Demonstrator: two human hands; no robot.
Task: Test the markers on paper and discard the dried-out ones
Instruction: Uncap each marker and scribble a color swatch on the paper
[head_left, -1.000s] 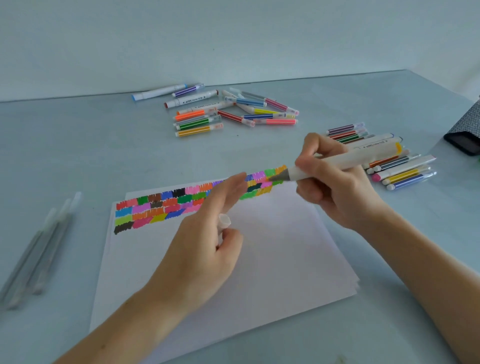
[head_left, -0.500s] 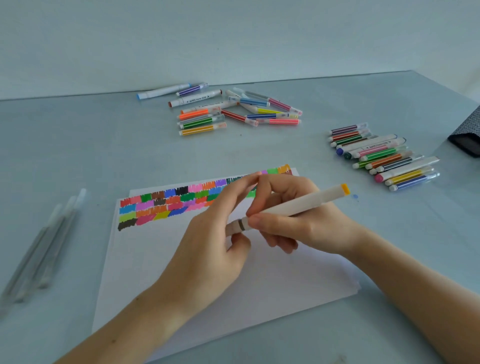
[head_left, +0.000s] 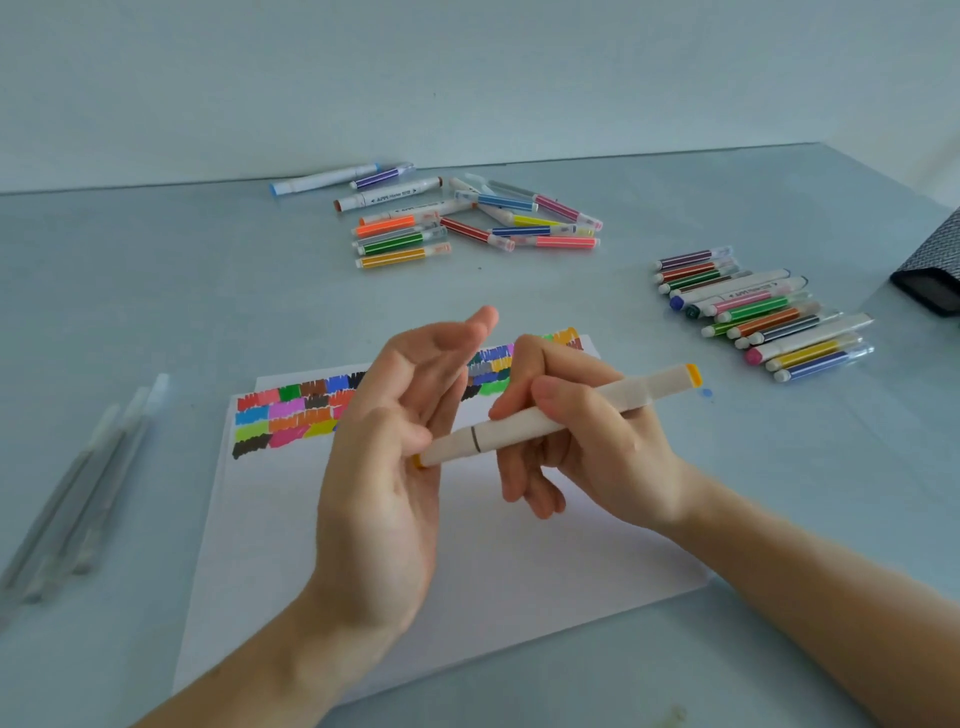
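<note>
Your right hand (head_left: 587, 441) grips the marker (head_left: 550, 418); the open left hand (head_left: 395, 447) presses its cap: push straight until seated.

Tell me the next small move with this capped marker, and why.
Probably set the white marker down with the row of markers at right. The right hand grips it, both ends look capped, and the open left hand only touches its near cap.

Soft even daylight, blurred left edge
</note>
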